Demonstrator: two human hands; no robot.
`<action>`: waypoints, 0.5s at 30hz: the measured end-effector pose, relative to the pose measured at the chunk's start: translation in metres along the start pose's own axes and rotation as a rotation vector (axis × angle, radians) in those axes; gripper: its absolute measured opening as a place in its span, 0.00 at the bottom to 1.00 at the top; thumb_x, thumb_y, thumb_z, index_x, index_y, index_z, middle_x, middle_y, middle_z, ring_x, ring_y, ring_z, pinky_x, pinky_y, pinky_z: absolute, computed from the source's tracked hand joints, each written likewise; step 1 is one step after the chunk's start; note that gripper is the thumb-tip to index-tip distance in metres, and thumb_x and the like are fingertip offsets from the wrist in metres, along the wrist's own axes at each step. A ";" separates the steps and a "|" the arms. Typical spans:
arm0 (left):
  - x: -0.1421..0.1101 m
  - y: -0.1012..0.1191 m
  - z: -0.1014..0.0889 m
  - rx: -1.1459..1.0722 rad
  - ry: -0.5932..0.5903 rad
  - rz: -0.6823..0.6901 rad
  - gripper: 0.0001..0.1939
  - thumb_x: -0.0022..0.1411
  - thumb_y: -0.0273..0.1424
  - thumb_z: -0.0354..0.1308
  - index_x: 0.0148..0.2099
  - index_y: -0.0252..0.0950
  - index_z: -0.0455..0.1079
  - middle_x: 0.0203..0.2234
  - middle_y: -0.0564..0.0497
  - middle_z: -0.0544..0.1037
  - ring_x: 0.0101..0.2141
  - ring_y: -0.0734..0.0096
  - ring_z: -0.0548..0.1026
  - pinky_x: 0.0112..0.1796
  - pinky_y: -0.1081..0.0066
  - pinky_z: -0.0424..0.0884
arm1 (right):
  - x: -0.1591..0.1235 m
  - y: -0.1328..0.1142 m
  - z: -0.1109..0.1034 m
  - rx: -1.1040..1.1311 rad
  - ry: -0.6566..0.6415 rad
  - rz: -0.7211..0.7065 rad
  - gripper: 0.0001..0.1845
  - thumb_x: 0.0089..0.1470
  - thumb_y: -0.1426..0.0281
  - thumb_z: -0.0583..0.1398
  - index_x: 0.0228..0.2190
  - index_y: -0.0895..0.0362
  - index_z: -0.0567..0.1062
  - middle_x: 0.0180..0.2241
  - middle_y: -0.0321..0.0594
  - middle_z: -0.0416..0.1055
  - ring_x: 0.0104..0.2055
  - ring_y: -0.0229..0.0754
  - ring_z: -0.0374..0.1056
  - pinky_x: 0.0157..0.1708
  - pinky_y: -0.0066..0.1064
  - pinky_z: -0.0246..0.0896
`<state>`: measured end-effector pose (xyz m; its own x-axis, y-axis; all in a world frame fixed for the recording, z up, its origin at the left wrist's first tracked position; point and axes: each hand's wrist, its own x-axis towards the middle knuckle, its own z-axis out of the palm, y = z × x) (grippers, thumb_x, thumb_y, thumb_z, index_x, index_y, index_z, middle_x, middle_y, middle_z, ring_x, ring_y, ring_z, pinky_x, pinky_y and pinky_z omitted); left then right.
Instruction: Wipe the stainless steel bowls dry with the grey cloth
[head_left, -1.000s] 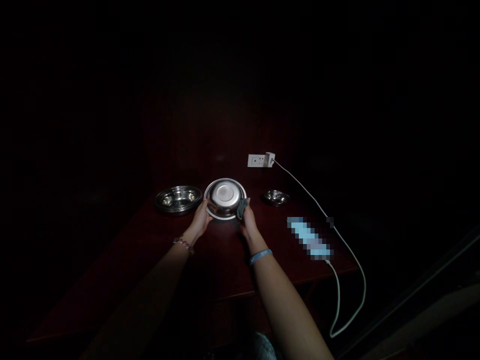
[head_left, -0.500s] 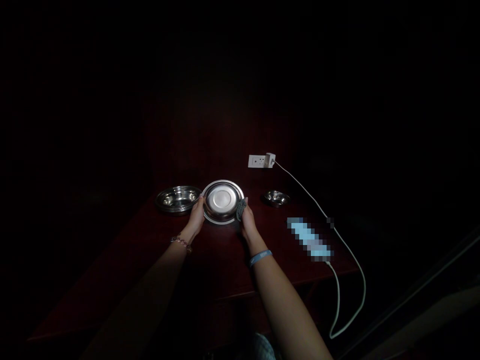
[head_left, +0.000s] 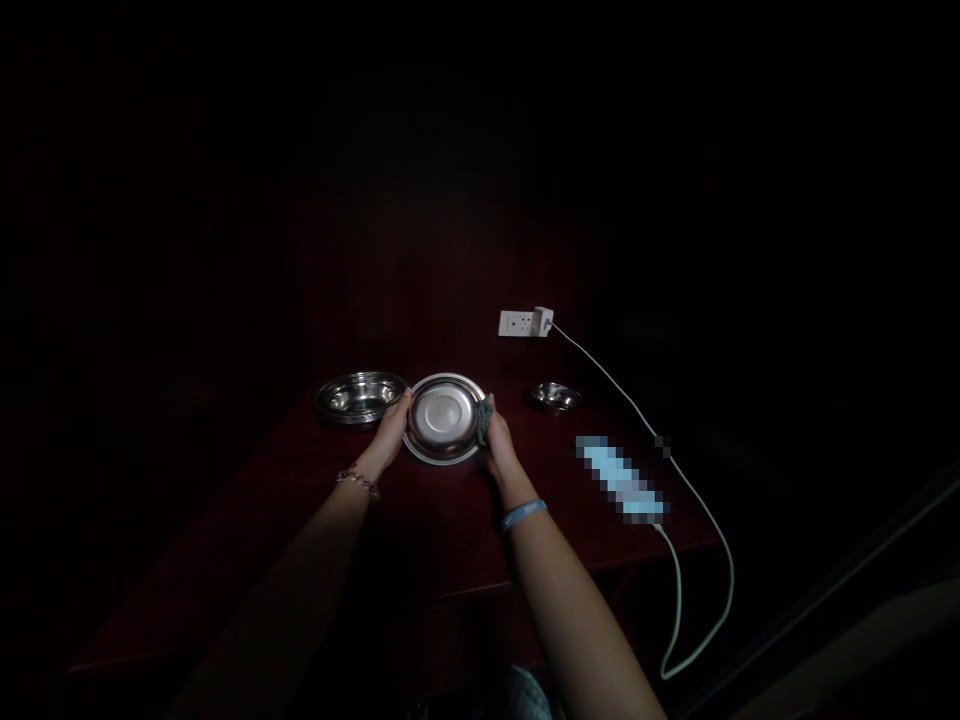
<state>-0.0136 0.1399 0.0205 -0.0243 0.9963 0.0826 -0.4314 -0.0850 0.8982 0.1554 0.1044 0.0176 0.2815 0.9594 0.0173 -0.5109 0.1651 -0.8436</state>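
Note:
Between my two hands a round steel plate (head_left: 444,412) is held tilted above the table, with what looks like its underside facing me. My left hand (head_left: 390,432) is closed on the plate's left rim. On the opposite side, my right hand (head_left: 499,440) is closed around a dark grey-green cloth (head_left: 484,424), which it presses against the right rim. The fingers behind the plate are hidden. To the left, close by my left hand, lies a stack of shiny steel plates (head_left: 358,410). A small steel bowl (head_left: 555,398) stands to the right of my right hand.
The dark red table (head_left: 450,550) has its front edge toward me. A blurred-out, light blue device (head_left: 621,480) lies on its right part. From it a white cable (head_left: 729,575) loops past the edge up to a charger (head_left: 541,321) in the wall socket (head_left: 514,323).
The held plate has come slightly lower and its tilt has changed a little. Both hands keep their hold, the right one still with the cloth at the rim.

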 end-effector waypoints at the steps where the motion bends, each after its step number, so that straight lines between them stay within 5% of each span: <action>1: 0.000 -0.001 0.000 0.001 -0.011 0.002 0.22 0.56 0.48 0.64 0.36 0.31 0.77 0.33 0.43 0.83 0.42 0.58 0.79 0.52 0.62 0.69 | 0.001 0.000 -0.001 0.001 0.011 0.010 0.25 0.54 0.49 0.63 0.35 0.59 0.81 0.30 0.39 0.81 0.34 0.39 0.77 0.43 0.30 0.70; 9: -0.001 -0.002 0.005 -0.077 0.005 0.093 0.16 0.58 0.43 0.64 0.38 0.34 0.76 0.35 0.47 0.82 0.40 0.65 0.79 0.47 0.68 0.72 | 0.009 0.007 -0.004 0.088 -0.037 -0.002 0.22 0.57 0.51 0.62 0.36 0.58 0.80 0.32 0.40 0.82 0.39 0.41 0.78 0.48 0.31 0.70; 15: -0.012 0.007 0.012 -0.177 0.012 0.022 0.11 0.63 0.37 0.59 0.41 0.34 0.74 0.36 0.47 0.82 0.37 0.68 0.79 0.42 0.69 0.76 | 0.008 0.002 0.000 0.184 -0.027 0.016 0.23 0.63 0.51 0.55 0.38 0.56 0.79 0.34 0.37 0.82 0.42 0.38 0.77 0.52 0.33 0.69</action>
<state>-0.0057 0.1275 0.0313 -0.0462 0.9944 0.0955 -0.5827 -0.1045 0.8059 0.1566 0.1119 0.0158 0.2512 0.9677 0.0212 -0.6561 0.1863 -0.7313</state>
